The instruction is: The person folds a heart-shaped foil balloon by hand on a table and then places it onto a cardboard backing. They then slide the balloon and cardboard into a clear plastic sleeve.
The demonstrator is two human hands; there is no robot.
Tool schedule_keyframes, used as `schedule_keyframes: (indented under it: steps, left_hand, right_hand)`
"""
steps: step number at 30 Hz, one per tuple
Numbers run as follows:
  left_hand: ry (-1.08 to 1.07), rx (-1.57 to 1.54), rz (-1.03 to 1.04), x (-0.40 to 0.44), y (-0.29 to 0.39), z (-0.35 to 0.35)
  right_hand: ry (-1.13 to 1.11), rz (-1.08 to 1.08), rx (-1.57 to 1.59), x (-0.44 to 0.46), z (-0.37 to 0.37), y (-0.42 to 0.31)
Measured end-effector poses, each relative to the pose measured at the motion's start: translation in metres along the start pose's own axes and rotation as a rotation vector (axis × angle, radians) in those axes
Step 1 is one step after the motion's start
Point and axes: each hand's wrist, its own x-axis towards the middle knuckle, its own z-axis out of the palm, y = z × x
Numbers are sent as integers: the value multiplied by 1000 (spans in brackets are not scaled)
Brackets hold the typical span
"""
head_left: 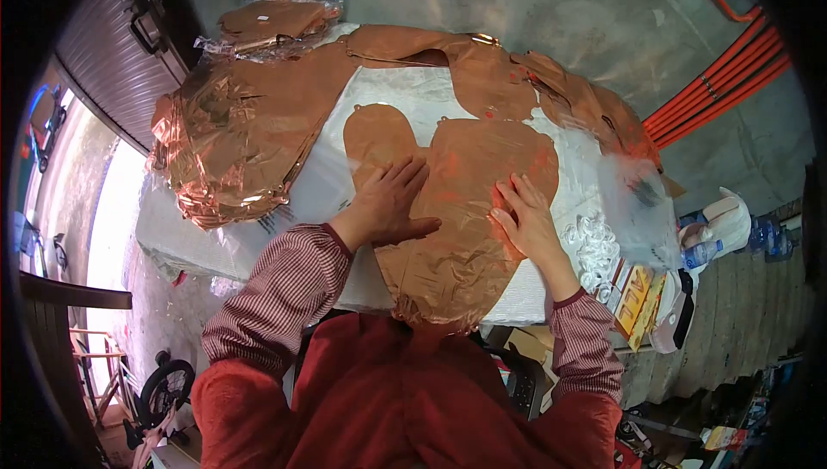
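Observation:
A flat copper-brown foil piece [482, 176] with a rounded lobe at its upper left lies on the white-covered table [401, 86]. On its left part rests my left hand [389, 202], palm down with the fingers stretched out and the thumb apart. My right hand [527, 219] lies on its right edge, fingers extended and thumb apart. Neither hand grips anything. The lower end of the foil is crinkled and reaches the table's near edge. More copper foil [237, 124] is heaped at the left, and further pieces [491, 73] spread along the far side.
Clear plastic packs with brown foil [280, 19] sit at the far left corner. White curled strips [593, 245], a yellow box [642, 305] and a plastic bottle [702, 254] are on the right. Orange pipes [715, 81] run along the wall. A small wheel [166, 387] stands lower left.

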Motion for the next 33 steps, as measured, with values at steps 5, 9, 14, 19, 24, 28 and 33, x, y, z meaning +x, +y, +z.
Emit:
schedule_keyframes:
  steps: [5,9,14,19,24,28,33]
  left_hand:
    - [17,-4,12,0,-2,3]
    - [15,46,6,-1,1,-1]
    - [64,26,15,-2,-2,7]
    - [70,1,16,-3,-1,4]
    - [73,15,25,0,-4,10]
    - [74,7,28,-1,-4,9]
    - [116,-9,35,0,-5,12]
  right_hand:
    - [21,6,-14,-1,-1,-6]
    - [57,-10,44,-2,-6,-20]
    - [12,-72,-17,-8,4,-45]
    - [-17,-63,-44,-9,7,-48]
    - [-22,-53,-46,-9,8,-48]
    - [-23,-57,-72,-10,9,-49]
    - [-8,-61,-70,-10,10,-49]
